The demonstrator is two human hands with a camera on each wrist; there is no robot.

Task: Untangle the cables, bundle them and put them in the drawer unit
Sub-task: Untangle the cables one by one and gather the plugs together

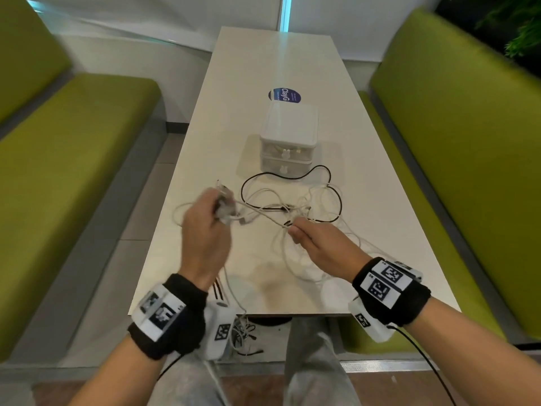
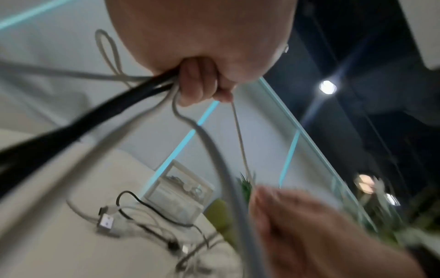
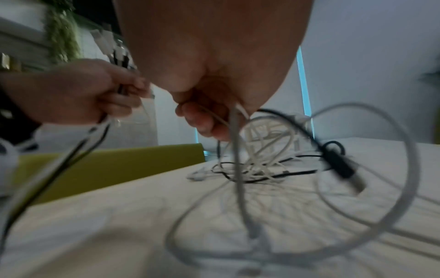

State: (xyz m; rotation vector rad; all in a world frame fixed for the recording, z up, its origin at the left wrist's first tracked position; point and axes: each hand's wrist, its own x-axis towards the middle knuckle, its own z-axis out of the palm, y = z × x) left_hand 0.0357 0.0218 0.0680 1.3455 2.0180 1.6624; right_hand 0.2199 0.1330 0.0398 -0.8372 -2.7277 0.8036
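A tangle of white cables (image 1: 295,206) and a black cable (image 1: 336,197) lies on the white table (image 1: 251,68) in front of the small white drawer unit (image 1: 288,136), whose two drawers are closed. My left hand (image 1: 205,227) is raised over the table's left side and grips a bunch of cable ends, white and black (image 2: 152,82). My right hand (image 1: 313,238) pinches a white cable (image 3: 237,131) that runs taut to the left hand. Loops of white cable hang from it (image 3: 357,188) onto the table.
Green benches (image 1: 73,142) flank the table on both sides (image 1: 453,127). A round blue sticker (image 1: 283,95) lies behind the drawer unit. Some cables dangle over the near table edge (image 1: 240,326) by my knees. A plant (image 1: 521,27) stands at the far right.
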